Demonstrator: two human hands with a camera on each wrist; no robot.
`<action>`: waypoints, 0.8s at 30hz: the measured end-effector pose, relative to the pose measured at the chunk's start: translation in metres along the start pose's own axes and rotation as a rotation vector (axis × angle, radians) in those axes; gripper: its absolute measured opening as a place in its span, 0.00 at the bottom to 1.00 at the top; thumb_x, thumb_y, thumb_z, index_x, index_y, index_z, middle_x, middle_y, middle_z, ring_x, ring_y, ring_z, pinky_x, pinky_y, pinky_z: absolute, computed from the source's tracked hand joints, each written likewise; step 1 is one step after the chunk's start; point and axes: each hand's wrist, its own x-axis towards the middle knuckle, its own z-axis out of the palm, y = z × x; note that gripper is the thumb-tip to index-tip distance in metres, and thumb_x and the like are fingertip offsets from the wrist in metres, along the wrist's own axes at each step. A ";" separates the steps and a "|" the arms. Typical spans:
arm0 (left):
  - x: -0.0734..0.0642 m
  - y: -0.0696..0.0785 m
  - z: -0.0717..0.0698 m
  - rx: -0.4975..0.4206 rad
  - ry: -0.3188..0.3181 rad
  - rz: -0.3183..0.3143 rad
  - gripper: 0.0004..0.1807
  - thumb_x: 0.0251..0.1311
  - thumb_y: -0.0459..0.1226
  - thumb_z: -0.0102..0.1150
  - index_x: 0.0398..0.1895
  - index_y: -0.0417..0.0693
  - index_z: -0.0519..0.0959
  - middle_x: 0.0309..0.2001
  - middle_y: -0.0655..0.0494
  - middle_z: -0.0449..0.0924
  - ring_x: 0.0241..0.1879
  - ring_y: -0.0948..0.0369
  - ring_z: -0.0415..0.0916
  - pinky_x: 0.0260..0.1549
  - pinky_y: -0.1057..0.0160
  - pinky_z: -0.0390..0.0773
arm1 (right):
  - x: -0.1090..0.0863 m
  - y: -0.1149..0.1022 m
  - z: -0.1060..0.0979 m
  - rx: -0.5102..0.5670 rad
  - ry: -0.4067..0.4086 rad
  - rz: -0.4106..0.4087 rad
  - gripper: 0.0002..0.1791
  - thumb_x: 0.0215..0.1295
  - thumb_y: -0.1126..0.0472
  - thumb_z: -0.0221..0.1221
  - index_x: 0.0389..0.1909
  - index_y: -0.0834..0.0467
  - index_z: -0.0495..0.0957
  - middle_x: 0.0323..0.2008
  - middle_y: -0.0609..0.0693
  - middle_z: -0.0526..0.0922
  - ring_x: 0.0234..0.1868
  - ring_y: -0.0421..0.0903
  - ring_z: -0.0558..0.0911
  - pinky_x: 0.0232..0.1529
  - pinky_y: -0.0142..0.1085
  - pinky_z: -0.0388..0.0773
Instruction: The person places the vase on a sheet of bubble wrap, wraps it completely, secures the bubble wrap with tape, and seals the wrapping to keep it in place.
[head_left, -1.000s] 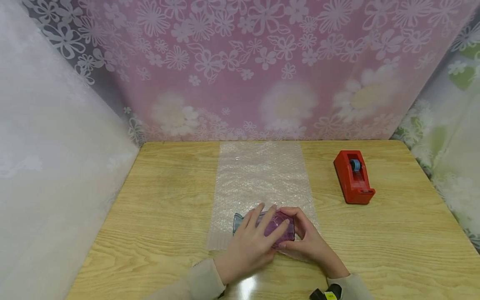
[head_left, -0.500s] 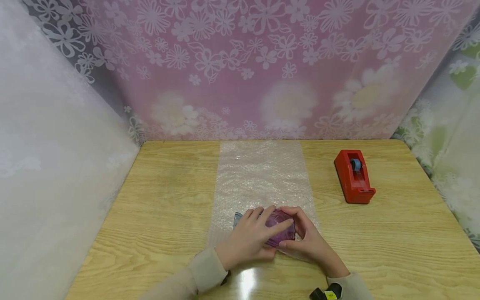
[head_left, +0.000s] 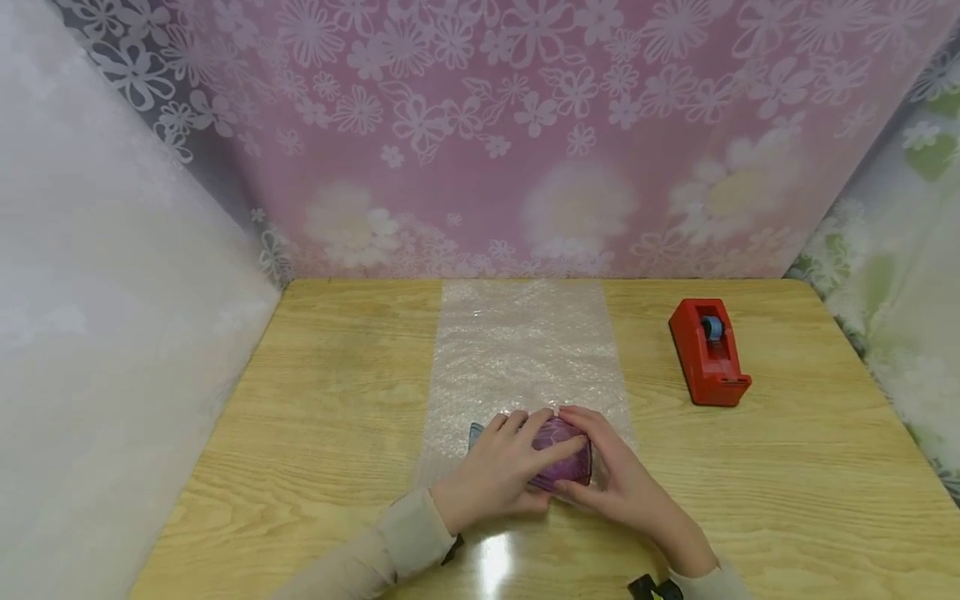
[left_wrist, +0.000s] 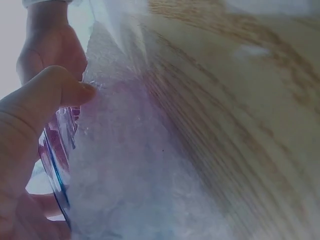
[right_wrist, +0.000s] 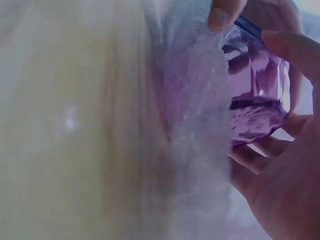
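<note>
A faceted glass vase (head_left: 564, 472), purple at one end and blue at the other, lies on its side on the near part of a bubble wrap sheet (head_left: 528, 350). My left hand (head_left: 491, 479) curls over its middle, covering much of it, and grips it. In the left wrist view, that thumb presses the wrap's near edge (left_wrist: 125, 165) against the glass. Around the purple end (right_wrist: 255, 82) my right hand (head_left: 618, 475) is wrapped, fingers on the far side and thumb on the near side. The blue tip shows left of my left hand.
A red tape dispenser (head_left: 708, 354) with a roll of tape stands to the right of the wrap. Wood-grain table (head_left: 322, 375) surrounds the sheet. Floral curtains (head_left: 480, 167) hang behind the table and along both sides.
My left hand's fingers have drawn in and bent more over the vase, hiding more of its blue end. My right fingertips have shifted slightly toward my left hand. The dispenser stays put.
</note>
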 end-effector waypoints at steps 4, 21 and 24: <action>0.002 -0.001 -0.002 -0.018 -0.028 -0.001 0.43 0.46 0.61 0.70 0.68 0.67 0.68 0.66 0.47 0.65 0.53 0.51 0.74 0.48 0.52 0.79 | -0.002 -0.014 0.002 -0.170 -0.040 0.009 0.62 0.41 0.55 0.80 0.75 0.62 0.53 0.73 0.61 0.56 0.72 0.56 0.58 0.69 0.38 0.60; 0.007 -0.006 -0.007 -0.034 -0.053 -0.009 0.37 0.47 0.59 0.68 0.62 0.64 0.71 0.63 0.50 0.67 0.48 0.55 0.75 0.41 0.57 0.80 | 0.004 -0.014 0.012 -0.367 0.080 -0.022 0.54 0.37 0.58 0.80 0.68 0.62 0.64 0.66 0.60 0.67 0.67 0.55 0.67 0.69 0.30 0.56; 0.007 -0.007 -0.007 -0.031 -0.063 -0.017 0.37 0.48 0.61 0.68 0.63 0.65 0.70 0.62 0.51 0.68 0.47 0.55 0.76 0.40 0.57 0.81 | 0.005 -0.014 0.010 -0.352 0.082 -0.025 0.55 0.35 0.58 0.81 0.68 0.61 0.66 0.66 0.59 0.69 0.66 0.55 0.68 0.69 0.27 0.54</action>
